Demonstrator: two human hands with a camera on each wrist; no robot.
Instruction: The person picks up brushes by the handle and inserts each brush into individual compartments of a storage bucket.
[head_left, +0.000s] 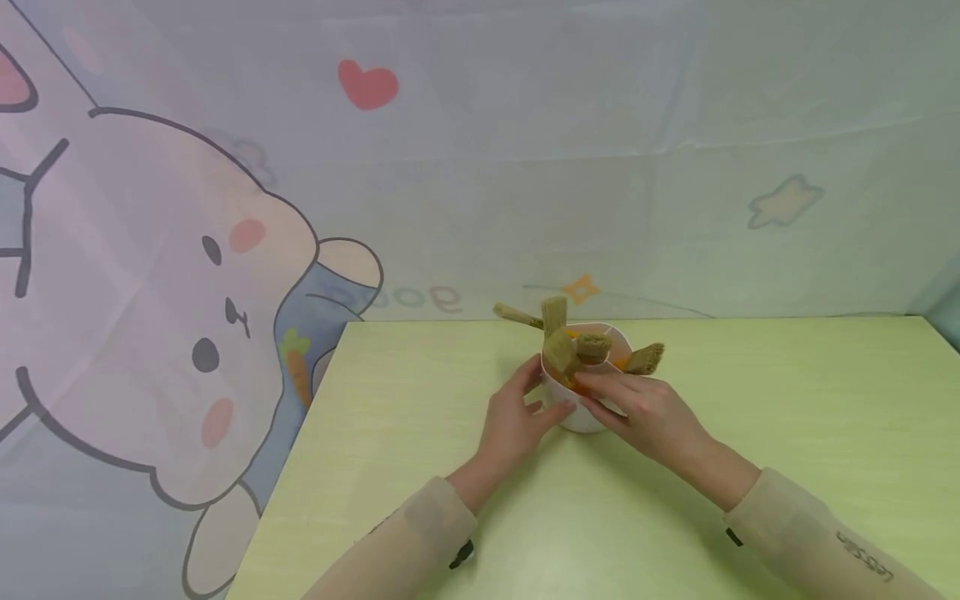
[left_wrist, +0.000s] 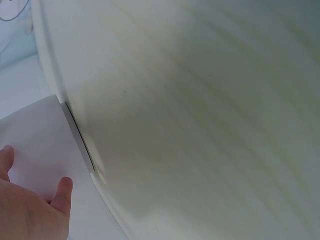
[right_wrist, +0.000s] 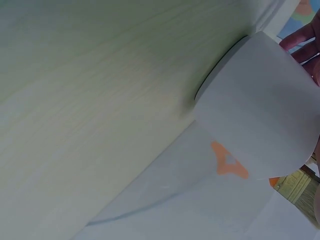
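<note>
A white holder (head_left: 583, 417) stands on the table near its back edge, with several paintbrushes in it, bristles up and leaning different ways. My left hand (head_left: 512, 421) grips its left side, thumb in front; in the left wrist view the left hand (left_wrist: 32, 210) lies against the white wall. My right hand (head_left: 648, 412) is at the front rim, its fingertips pinching the orange part of a paintbrush (head_left: 558, 354); the grip is partly hidden. Another paintbrush (head_left: 647, 359) leans out to the right. The right wrist view shows the holder (right_wrist: 260, 105) and bristles (right_wrist: 295, 187) past its rim.
The pale yellow-green table (head_left: 420, 375) extends to both sides of the holder. Right behind its back edge hangs a cloth backdrop (head_left: 525, 167) printed with a rabbit, a heart and stars. One thin brush (head_left: 517, 315) juts left over the back edge.
</note>
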